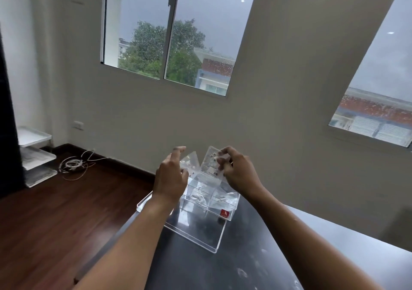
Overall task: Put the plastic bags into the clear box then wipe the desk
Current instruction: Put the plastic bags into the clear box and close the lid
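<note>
Plastic bags: two small clear ones are held up over the far end of the clear box, one in each hand; more bags already lie in its compartments.
Right-hand bag: stands upright above the box, with small dark studs showing inside it, pinched at its right edge.
Right hand: fingers closed together on that bag's edge.
Left-hand bag: crumpled and tilted, just beside the other bag (whether the two touch, I cannot tell).
Left hand: thumb and lower fingers seem to nip the bag, while the upper fingers are spread apart and loose; the grip looks light.
Clear box: sits at the far left corner of the dark surface, close to the edge, its open lid hanging out over the floor.
Risk, slipping: the left bag could slide out of so slack a hold and drop past the box onto the floor.
Risk, wrong slot: the dividers are clear and hard to read, so a bag might land across one and stick up.
Risk, tipping: pressing down at the far end could nudge the box off the corner.
Risk, wiping: smudges mark the near surface; no cloth is in view.
</note>
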`<state>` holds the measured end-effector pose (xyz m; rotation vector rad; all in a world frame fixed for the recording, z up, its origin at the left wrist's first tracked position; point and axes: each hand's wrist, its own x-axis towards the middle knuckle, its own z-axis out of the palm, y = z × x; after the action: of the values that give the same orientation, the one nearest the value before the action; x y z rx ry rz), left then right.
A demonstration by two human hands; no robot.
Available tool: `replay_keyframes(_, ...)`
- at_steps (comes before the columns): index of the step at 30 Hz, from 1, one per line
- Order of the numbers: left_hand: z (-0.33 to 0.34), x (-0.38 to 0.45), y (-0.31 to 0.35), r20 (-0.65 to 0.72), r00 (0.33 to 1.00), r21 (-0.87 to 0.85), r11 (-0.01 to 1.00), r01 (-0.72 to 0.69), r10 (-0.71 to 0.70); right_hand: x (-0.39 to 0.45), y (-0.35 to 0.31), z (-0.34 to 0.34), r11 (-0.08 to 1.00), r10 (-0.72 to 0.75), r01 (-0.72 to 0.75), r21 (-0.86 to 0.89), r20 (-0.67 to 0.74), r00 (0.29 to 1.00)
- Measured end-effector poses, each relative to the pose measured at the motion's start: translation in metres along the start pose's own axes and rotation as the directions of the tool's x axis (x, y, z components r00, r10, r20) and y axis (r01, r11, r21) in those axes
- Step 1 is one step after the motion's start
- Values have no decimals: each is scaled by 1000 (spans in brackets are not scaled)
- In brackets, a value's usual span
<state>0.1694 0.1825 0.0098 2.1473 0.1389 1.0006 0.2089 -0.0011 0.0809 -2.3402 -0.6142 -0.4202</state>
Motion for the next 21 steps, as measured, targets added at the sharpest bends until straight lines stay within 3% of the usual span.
replay_keyframes(12,2,0,-6,38,998,391,920,24,-42,16,17,47,977,79,-55,-204,109,991)
replay_keyframes(17,0,2,-9,72,997,407,911,-63,37,17,11,44,896,-62,78,-437,51,997)
replay_keyframes(19,3,0,-8,132,991,378,925,-48,-3,14,8,44,852,-138,155,-501,72,988)
replay_keyframes(21,5,0,-9,192,979,358,934,-10,-63,11,7,46,810,-124,185,-556,145,982)
